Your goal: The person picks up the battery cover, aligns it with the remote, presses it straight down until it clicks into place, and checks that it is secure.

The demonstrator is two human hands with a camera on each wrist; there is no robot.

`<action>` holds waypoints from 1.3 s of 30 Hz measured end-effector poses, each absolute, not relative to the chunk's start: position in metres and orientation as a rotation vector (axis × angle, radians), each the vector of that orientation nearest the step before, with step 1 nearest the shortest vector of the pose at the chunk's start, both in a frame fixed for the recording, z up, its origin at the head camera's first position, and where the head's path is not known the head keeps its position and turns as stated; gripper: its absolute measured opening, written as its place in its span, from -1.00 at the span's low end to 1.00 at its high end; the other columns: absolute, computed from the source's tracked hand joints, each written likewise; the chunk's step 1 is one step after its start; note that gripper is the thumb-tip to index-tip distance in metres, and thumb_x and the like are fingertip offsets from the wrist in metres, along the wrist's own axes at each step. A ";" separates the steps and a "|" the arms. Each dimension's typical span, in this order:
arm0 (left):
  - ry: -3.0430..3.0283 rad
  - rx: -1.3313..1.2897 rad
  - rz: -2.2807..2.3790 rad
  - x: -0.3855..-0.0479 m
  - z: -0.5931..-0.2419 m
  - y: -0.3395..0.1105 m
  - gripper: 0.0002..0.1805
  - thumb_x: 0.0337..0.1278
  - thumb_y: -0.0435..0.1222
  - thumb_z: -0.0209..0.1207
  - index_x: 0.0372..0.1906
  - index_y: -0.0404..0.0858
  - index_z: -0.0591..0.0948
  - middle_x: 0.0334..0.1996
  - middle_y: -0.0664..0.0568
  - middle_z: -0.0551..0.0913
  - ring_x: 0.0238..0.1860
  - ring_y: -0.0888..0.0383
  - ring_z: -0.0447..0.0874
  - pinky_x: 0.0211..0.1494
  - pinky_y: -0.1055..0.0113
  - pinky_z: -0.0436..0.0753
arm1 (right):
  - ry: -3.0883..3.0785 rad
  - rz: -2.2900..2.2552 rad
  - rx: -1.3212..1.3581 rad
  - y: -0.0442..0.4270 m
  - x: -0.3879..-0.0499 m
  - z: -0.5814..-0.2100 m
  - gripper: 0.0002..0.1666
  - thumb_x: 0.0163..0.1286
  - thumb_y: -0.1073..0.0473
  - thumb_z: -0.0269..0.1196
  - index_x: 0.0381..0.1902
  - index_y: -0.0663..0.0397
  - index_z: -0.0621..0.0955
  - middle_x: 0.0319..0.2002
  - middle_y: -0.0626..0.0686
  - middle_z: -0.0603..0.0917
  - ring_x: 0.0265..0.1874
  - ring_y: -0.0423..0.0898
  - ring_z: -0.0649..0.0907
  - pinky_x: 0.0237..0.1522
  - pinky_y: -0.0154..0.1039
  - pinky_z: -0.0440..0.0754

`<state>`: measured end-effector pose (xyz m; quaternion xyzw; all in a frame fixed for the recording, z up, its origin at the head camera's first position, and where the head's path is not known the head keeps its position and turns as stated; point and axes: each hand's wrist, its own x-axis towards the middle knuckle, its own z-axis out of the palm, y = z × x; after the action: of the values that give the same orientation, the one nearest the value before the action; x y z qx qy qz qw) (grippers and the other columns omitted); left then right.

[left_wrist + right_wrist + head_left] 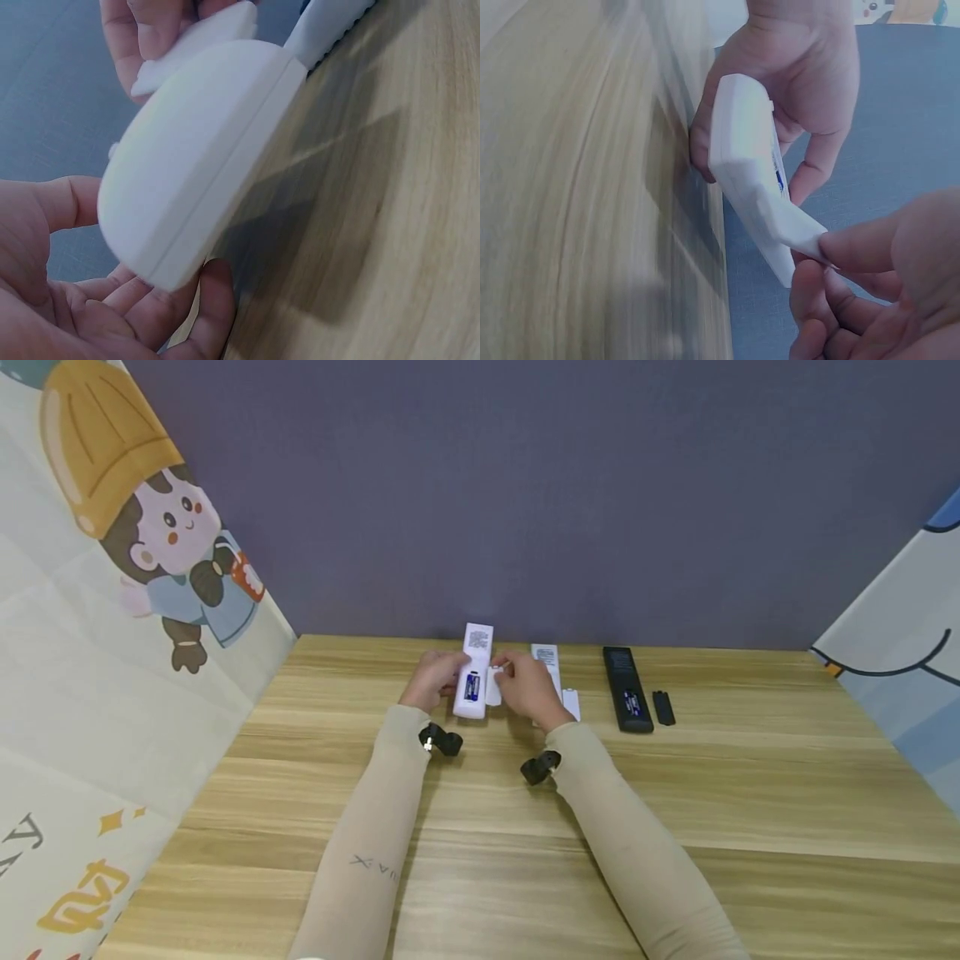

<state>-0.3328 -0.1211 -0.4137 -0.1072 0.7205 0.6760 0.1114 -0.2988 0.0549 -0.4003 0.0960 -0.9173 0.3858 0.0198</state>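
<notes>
My left hand (435,678) grips a white remote control (477,647) by its side, thumb on the back face. The remote's back is turned up, and its uncovered battery compartment shows blue batteries (472,687). Between thumb and fingers my right hand (529,687) pinches a white battery cover (493,686), right beside the remote. In the right wrist view the cover (799,229) lies close along the remote's edge; whether they touch I cannot tell. The left wrist view shows the remote's rounded end (180,157) raised off the table.
Partly behind my right hand lies another white remote (546,653), with a white cover (572,703) beside it. Farther right are a black remote (619,668) with blue batteries showing and a black cover (663,708). A dark panel (525,502) rises behind the wooden table (480,860).
</notes>
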 end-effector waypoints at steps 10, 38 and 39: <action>2.095 -0.348 1.976 -0.333 -0.412 -0.123 -0.60 0.36 -0.19 0.21 0.16 -0.34 0.61 -0.31 0.07 0.66 -0.37 0.20 0.57 -0.26 0.37 0.53 | -2.658 1.560 0.191 0.055 -0.298 -0.398 -0.68 0.44 0.26 0.18 0.10 0.10 0.69 -0.20 0.15 0.73 -0.40 -0.13 0.57 -0.40 -0.32 0.51; 2.067 -0.344 1.975 -0.327 -0.412 -0.128 -0.64 0.35 -0.20 0.24 0.11 -0.34 0.64 -0.25 0.03 0.70 -0.32 0.16 0.63 -0.18 0.34 0.60 | -2.279 2.111 0.012 0.049 -0.289 -0.403 -0.77 0.41 0.27 0.32 0.01 0.14 0.66 -0.43 -0.09 0.71 -0.55 -0.10 0.60 -0.51 -0.42 0.53; 2.067 -0.344 1.973 -0.327 -0.412 -0.129 -0.64 0.34 -0.20 0.24 0.11 -0.34 0.64 -0.25 0.03 0.70 -0.32 0.16 0.63 -0.19 0.34 0.60 | -2.279 2.108 0.010 0.048 -0.288 -0.403 -0.77 0.42 0.27 0.32 0.01 0.14 0.66 -0.43 -0.09 0.71 -0.55 -0.09 0.60 -0.51 -0.42 0.53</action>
<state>-0.3266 -0.1289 -0.4122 -0.1184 0.7120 0.6796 0.1311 -0.2879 0.0480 -0.4035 0.0032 -0.7339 0.6790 0.0188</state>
